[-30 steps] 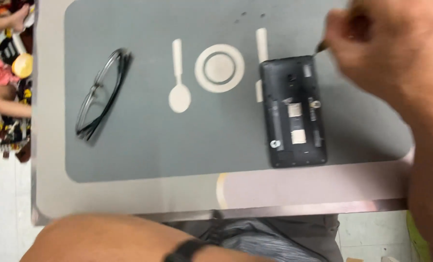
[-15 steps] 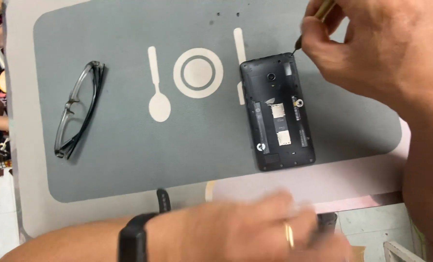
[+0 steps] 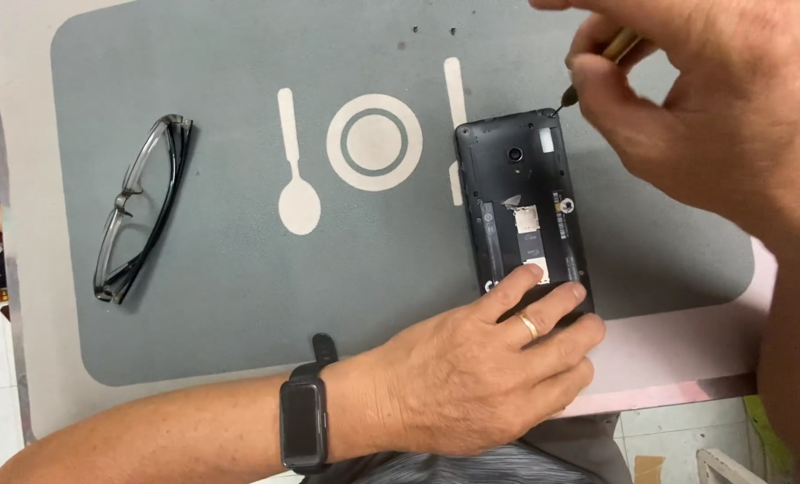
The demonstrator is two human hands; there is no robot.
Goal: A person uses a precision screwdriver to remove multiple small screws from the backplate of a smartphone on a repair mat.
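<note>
Black phone, back cover off, lies right of centre on your grey mat.
Your left hand presses flat, fingers apart, hiding its lower end; your right hand, cut off at the upper right, pinches a screwdriver, mostly hidden, at the phone's top corner.

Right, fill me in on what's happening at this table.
A person works on a black phone with its back cover off, lying on a grey placemat. The left hand presses down on the phone's lower end, while the right hand holds a small screwdriver with its tip at the upper right corner. Folded glasses lie to the left.
</note>
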